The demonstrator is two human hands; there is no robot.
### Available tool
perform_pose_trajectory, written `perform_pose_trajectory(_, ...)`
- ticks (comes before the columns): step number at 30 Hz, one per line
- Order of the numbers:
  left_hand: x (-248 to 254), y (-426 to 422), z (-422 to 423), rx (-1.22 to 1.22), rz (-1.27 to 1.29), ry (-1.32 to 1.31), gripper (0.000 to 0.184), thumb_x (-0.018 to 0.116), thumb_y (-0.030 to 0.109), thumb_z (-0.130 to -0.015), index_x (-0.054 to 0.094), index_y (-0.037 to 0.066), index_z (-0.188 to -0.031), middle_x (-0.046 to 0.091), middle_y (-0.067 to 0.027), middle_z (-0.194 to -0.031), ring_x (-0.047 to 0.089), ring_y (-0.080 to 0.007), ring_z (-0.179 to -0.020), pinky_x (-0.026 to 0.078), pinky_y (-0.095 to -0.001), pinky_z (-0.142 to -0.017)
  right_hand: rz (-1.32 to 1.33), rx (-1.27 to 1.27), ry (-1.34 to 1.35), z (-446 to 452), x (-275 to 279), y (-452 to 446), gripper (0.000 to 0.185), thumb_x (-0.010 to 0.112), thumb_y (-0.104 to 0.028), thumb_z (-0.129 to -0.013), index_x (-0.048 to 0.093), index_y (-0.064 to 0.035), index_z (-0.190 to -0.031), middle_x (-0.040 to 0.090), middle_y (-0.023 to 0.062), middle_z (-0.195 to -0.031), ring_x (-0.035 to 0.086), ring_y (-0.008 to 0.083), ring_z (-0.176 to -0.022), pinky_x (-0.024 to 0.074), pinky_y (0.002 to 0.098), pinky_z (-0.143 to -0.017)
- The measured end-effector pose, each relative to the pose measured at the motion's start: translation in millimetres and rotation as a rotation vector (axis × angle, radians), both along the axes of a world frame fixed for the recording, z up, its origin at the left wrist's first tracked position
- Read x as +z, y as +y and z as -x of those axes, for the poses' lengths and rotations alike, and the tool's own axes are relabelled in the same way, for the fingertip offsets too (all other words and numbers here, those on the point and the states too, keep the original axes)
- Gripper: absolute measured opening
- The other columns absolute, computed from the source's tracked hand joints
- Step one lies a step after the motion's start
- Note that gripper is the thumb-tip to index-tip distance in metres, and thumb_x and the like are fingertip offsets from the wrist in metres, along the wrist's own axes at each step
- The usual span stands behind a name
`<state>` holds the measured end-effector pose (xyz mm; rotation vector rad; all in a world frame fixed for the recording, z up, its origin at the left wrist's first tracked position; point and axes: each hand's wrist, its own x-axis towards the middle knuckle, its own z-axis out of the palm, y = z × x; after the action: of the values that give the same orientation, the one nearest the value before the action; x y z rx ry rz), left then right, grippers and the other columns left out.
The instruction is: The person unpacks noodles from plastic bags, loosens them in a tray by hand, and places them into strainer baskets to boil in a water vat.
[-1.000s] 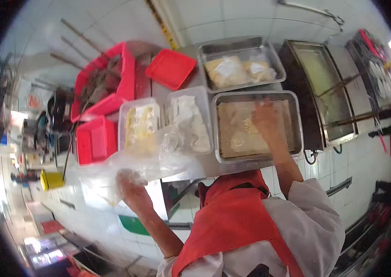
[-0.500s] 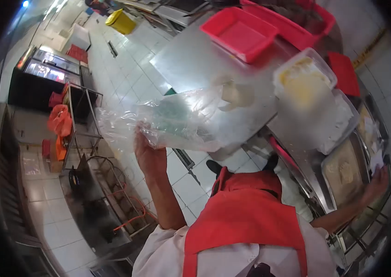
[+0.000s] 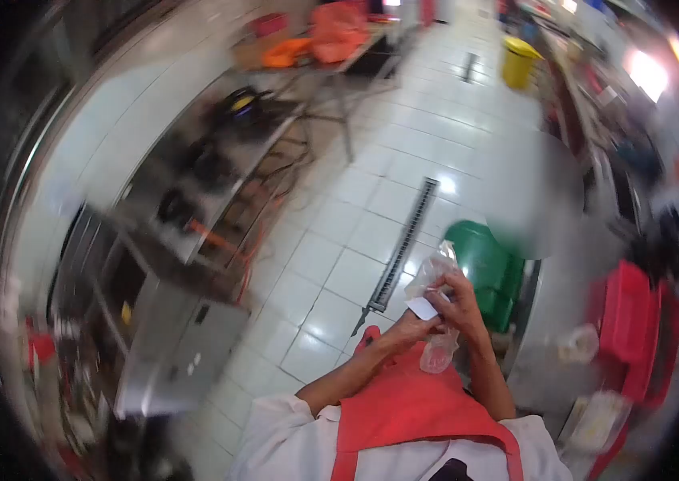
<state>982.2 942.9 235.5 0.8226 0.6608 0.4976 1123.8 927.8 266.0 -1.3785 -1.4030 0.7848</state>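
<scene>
Close together in front of my apron, both hands hold a crumpled clear plastic bag point(image 3: 438, 354) and a small flat white piece point(image 3: 423, 309). My left hand point(image 3: 414, 327) is closed round the bag from below. My right hand point(image 3: 458, 301) has its fingers bent over the white piece and the bag's upper part. Bag film sticks out above and below the hands. The white piece looks like paper or a card; I cannot tell which.
A green bin point(image 3: 488, 272) stands just beyond my hands. At right, a steel table point(image 3: 544, 353) bears pink-red tubs point(image 3: 626, 317) and a whitish container point(image 3: 598, 423). A floor drain point(image 3: 407, 244) runs ahead. Left are a steel bench point(image 3: 195, 184) and a steel cabinet point(image 3: 175, 353).
The view has swung left, away from the table. My right hand has come from the far-right trays to meet my left. The spread bag is now bunched between them.
</scene>
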Motion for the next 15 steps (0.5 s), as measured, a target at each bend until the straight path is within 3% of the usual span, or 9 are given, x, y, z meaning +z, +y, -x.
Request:
perform_pose_trajectory(1, -6, 3, 19, -0.076, 0.098, -0.007, 0.039, 0.062, 0.012, -0.084, 0.048, 0.007, -0.120, 0.055, -0.0048, -0.106, 0.055, -0.0150, -0.098, 0.048, -0.0304, -0.079, 0.150, 0.060, 0.075, 11, -6, 10, 0.010, 0.066, 0.000, -0.072, 0.061, -0.0016, -0.081, 0.063, 0.0110, -0.084, 0.058, 0.0266, -0.079, 0.0493, 0.0349, -0.069)
perform_pose_trajectory(5, -19, 12, 64, 0.077, 0.015, -0.081, 0.042, 0.063, 0.015, -0.085, 0.047, 0.008, -0.124, 0.055, -0.0065, -0.111, 0.056, -0.0161, -0.098, 0.048, -0.0306, -0.080, 0.089, 0.297, 0.045, 37, -28, 57, 0.017, 0.061, 0.002, -0.074, 0.058, -0.0019, -0.090, 0.063, 0.0146, -0.080, 0.061, 0.0310, -0.074, 0.0499, 0.0351, -0.064)
perform_pose_trajectory(7, -20, 16, 103, 0.382, 0.001, -0.049, 0.046, 0.063, 0.017, -0.085, 0.045, 0.010, -0.127, 0.055, -0.0077, -0.114, 0.056, -0.0176, -0.098, 0.049, -0.0328, -0.081, 0.041, 0.230, -0.192, 58, -19, 82, 0.027, 0.055, 0.005, -0.076, 0.054, -0.0026, -0.102, 0.062, 0.0205, -0.086, 0.062, 0.0353, -0.075, 0.0495, 0.0379, -0.068)
perform_pose_trajectory(8, -22, 13, 122, 0.489, 0.000, -0.049, 0.049, 0.063, 0.018, -0.085, 0.043, 0.011, -0.129, 0.055, -0.0083, -0.115, 0.056, -0.0183, -0.099, 0.049, -0.0339, -0.083, -0.056, 0.242, -0.159, 69, -13, 90, 0.036, 0.050, 0.007, -0.079, 0.050, -0.0050, -0.113, 0.062, 0.0222, -0.090, 0.062, 0.0373, -0.082, 0.0490, 0.0389, -0.071)
perform_pose_trajectory(10, -32, 4, 161, 0.611, 0.024, -0.026, 0.052, 0.063, 0.020, -0.085, 0.041, 0.012, -0.132, 0.054, -0.0091, -0.117, 0.056, -0.0196, -0.101, 0.049, -0.0355, -0.084, -0.118, 0.244, -0.094, 87, 9, 98, 0.039, 0.049, 0.008, -0.079, 0.049, -0.0056, -0.116, 0.062, 0.0217, -0.091, 0.062, 0.0368, -0.082, 0.0489, 0.0386, -0.072)
perform_pose_trajectory(13, -30, 7, 182, 0.550, 0.065, 0.066, 0.054, 0.062, 0.022, -0.086, 0.039, 0.010, -0.133, 0.054, -0.0098, -0.118, 0.058, -0.0213, -0.101, 0.050, -0.0348, -0.082, -0.235, 0.136, 0.059, 114, 24, 106, 0.042, 0.047, 0.009, -0.080, 0.048, -0.0061, -0.120, 0.062, 0.0209, -0.093, 0.062, 0.0360, -0.081, 0.0490, 0.0380, -0.071)
perform_pose_trajectory(15, -15, 13, 172, 0.297, 0.086, -0.022, 0.059, 0.065, 0.028, -0.085, 0.038, 0.008, -0.133, 0.057, -0.0074, -0.113, 0.059, -0.0168, -0.096, 0.050, -0.0333, -0.081, -0.285, 0.034, 0.149, 115, 15, 104, 0.043, 0.047, 0.009, -0.081, 0.047, -0.0061, -0.121, 0.061, 0.0205, -0.094, 0.062, 0.0358, -0.079, 0.0491, 0.0376, -0.070)
